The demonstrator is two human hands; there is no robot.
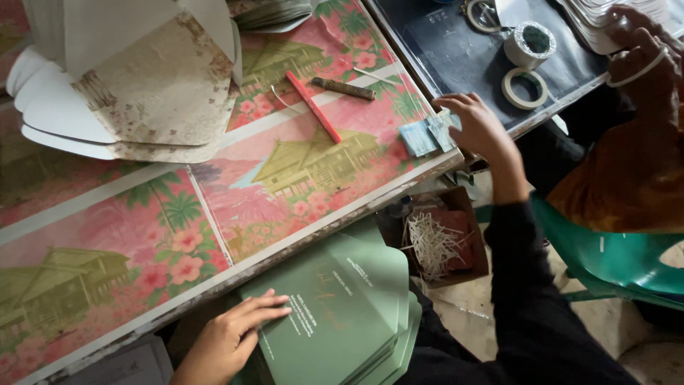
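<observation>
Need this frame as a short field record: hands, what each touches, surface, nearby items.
left hand: flat on the stack of green cards in the lap, fingers spread
right hand: reaching to small blue paper pieces at the table edge
table: covered with a pink floral print showing houses
on table: red stick, dark stick, pile of white and brown die-cut sheets
below table: box of pale shreds
other person: hand at upper right, near tape rolls
</observation>
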